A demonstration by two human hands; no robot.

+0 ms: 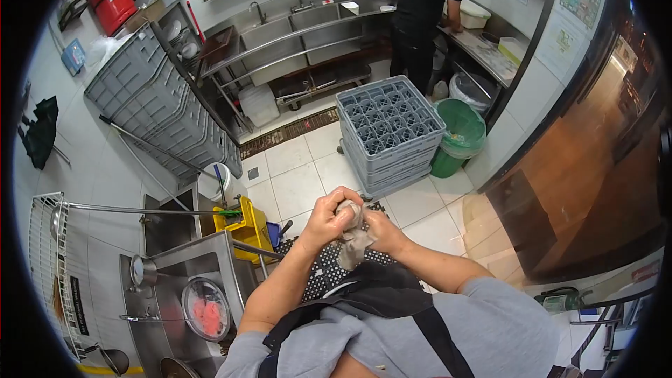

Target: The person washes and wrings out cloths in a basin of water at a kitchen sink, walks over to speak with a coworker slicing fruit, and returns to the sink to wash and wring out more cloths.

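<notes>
A crumpled greyish-beige cloth (352, 248) is bunched between both hands in front of the dark apron, its loose end hanging down. My left hand (332, 218) wraps its fingers round the upper part of the cloth. On the other side, my right hand (382, 231) grips the cloth too, its fingers partly hidden behind the fabric. Below the hands lies a black perforated floor mat (320, 273).
A stack of grey glass racks (388, 161) stands ahead, beside a green bin (451, 157). On the left are a yellow mop bucket (253, 229) and a metal sink (168, 266) holding a bowl (225, 311). Another person (427, 7) works at the back counter.
</notes>
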